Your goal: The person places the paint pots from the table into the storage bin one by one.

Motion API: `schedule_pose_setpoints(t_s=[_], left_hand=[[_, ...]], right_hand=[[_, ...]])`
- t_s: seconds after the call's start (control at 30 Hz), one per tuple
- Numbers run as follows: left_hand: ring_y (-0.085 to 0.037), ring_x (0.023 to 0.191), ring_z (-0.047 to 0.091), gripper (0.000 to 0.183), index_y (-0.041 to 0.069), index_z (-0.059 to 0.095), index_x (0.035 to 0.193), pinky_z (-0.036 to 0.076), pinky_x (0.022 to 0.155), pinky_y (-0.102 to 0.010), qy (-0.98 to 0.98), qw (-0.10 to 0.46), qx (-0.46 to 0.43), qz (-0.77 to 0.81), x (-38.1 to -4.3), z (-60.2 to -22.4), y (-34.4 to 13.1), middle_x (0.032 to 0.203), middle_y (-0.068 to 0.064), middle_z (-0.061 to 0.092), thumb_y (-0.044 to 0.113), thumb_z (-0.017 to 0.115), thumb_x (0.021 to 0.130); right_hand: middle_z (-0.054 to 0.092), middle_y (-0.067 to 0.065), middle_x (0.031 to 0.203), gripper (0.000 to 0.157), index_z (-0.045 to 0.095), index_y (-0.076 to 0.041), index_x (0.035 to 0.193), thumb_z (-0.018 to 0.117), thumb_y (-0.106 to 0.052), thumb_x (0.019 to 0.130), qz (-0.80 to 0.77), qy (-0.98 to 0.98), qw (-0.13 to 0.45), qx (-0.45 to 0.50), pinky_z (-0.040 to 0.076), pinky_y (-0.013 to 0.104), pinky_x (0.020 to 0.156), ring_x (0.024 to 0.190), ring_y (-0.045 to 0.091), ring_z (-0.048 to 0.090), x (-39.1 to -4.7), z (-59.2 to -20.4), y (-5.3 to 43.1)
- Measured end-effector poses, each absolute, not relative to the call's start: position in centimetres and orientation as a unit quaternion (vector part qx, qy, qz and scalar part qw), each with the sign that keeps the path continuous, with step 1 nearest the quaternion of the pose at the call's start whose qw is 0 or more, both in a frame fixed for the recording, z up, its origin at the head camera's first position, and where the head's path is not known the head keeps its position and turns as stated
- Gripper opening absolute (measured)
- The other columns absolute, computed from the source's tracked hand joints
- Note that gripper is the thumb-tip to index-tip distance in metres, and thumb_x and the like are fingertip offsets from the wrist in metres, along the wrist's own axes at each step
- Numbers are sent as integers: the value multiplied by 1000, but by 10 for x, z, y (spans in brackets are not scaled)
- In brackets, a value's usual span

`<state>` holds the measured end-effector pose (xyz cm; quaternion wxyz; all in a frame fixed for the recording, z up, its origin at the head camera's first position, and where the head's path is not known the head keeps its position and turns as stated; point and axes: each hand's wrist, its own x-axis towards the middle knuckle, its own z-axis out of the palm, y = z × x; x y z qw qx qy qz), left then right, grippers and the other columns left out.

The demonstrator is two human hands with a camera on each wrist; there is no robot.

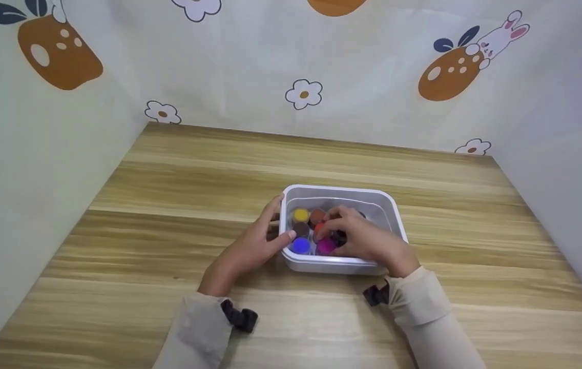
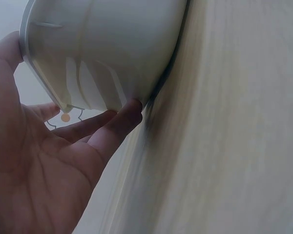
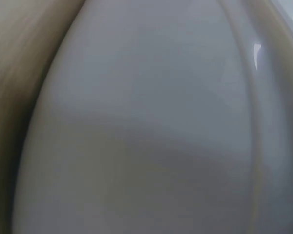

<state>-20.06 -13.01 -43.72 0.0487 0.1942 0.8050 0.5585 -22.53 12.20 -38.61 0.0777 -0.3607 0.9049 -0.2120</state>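
A white plastic box stands on the table, holding several small round pots with coloured tops. Among them are a yellow pot, a brown pot, a dark pot, a blue pot, a red pot and a magenta pot. My left hand grips the box's left side, thumb over the rim, fingers against the outer wall. Inside the box, my right hand bends its fingers down at the red and magenta pots. It partly hides a black item; whether it pinches a pot is unclear.
The wood-grain table reaches to printed cloth walls at the back and both sides. The right wrist view is filled by the box's outer wall. Black wrist straps sit at both sleeves.
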Motion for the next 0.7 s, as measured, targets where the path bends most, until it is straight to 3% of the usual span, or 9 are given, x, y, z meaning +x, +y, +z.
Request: schedule_pose_setpoints(t_s=[0.4, 0.53, 0.7], left_hand=[[-33, 133, 48, 83, 25, 11, 160, 39, 111, -50, 806, 56, 191, 558, -204, -438, -129, 149, -16, 44, 34, 62, 96], [-31, 134, 47, 81, 26, 13, 160, 39, 111, -50, 806, 54, 185, 559, -204, -439, -129, 148, -15, 45, 35, 62, 96], [-31, 133, 48, 83, 27, 11, 160, 38, 112, -52, 818, 53, 163, 549, -204, -441, -136, 150, -14, 43, 42, 61, 96]], right_hand=[[56, 10, 122, 36, 66, -8, 120, 75, -13, 86, -262, 900, 81, -339, 45, 48, 102, 115, 28, 53, -224, -381, 136], [61, 10, 121, 32, 66, -4, 119, 72, -18, 91, -311, 886, 20, -343, 46, 51, 100, 113, 29, 57, -226, -371, 154], [62, 14, 121, 28, 67, -1, 115, 72, -15, 91, -338, 898, -104, -262, 48, 52, 94, 112, 31, 57, -225, -366, 193]])
